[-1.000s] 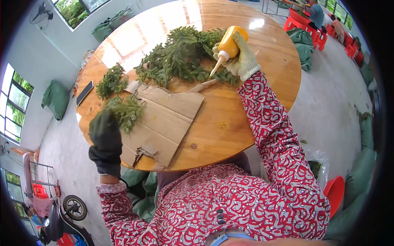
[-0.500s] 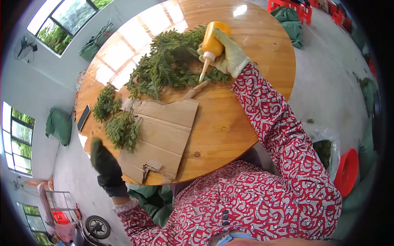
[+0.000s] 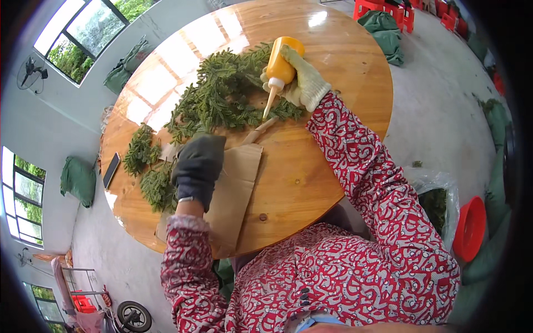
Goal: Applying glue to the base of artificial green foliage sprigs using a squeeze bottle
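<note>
My right hand [image 3: 304, 80], in a pale knit glove, grips a yellow squeeze bottle [image 3: 284, 60] with a long whitish nozzle. The bottle is tilted nozzle-down, its tip by the green sprigs [image 3: 214, 97] and a brown strip [image 3: 260, 131]. Over the flat cardboard [image 3: 236, 180] is my left hand [image 3: 200, 161] in a dark green glove, back up and fingers curled together. Whatever those fingers may hold is hidden. Two smaller green bunches lie left of this hand: one sprig bunch [image 3: 140, 151] farther off, another sprig bunch [image 3: 158, 186] on the cardboard's left side.
The round wooden table [image 3: 311, 188] stands before me. A phone [image 3: 111, 170] lies at its left edge. To the right on the floor are a clear plastic bag [image 3: 452, 208] with greenery and a red basin [image 3: 470, 228]. Green sacks [image 3: 383, 36] and red stools [image 3: 408, 19] stand beyond.
My left hand has swung from beyond the table's left edge, rightward and up over the cardboard. The bottle in my right hand stays beside the sprigs, while the whole view has shifted slightly.
</note>
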`<action>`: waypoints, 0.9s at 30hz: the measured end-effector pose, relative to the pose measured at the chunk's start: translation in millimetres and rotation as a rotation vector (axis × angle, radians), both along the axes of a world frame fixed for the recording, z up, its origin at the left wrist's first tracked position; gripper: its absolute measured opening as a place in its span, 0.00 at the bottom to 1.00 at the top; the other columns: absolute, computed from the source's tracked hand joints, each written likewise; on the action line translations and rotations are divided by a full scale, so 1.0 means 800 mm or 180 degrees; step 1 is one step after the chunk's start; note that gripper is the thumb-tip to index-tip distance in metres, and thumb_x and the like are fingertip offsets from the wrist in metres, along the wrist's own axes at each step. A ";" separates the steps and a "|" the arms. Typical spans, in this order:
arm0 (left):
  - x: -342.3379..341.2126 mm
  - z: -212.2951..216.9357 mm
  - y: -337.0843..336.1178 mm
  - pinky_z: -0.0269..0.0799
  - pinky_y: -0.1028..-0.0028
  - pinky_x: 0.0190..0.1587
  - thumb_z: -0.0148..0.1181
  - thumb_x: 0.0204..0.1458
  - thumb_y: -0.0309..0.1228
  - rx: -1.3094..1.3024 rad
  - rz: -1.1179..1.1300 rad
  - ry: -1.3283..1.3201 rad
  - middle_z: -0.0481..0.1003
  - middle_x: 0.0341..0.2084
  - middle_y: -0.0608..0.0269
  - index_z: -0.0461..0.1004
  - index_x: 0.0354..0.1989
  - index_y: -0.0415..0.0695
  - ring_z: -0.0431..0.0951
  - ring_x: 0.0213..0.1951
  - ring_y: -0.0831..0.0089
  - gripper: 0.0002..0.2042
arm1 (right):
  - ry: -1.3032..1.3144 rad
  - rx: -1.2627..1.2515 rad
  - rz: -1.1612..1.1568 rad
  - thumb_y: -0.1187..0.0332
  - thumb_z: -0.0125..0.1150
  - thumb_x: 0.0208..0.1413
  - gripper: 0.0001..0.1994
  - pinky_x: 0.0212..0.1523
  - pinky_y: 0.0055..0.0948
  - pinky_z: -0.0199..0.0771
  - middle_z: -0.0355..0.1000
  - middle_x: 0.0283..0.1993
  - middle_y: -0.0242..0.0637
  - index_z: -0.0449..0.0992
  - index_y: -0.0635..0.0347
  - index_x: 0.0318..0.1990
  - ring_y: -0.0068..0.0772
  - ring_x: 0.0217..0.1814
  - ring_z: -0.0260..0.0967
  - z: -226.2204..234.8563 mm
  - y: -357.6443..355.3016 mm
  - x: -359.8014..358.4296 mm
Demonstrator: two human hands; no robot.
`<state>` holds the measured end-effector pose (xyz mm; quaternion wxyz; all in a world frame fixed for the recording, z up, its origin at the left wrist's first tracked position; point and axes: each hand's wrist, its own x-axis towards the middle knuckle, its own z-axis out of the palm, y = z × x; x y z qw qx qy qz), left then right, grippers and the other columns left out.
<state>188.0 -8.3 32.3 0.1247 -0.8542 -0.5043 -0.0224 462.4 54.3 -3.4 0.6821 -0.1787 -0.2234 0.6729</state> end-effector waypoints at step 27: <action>-0.179 -0.017 -0.079 0.69 0.61 0.52 0.54 0.47 0.20 0.0148 -0.0470 -0.1466 0.76 0.42 0.49 0.75 0.46 0.39 0.76 0.47 0.52 0.16 | -0.0025 -0.0082 0.0047 0.55 0.63 0.59 0.32 0.45 0.52 0.81 0.68 0.49 0.58 0.57 0.67 0.61 0.55 0.48 0.74 -0.007 0.009 -0.008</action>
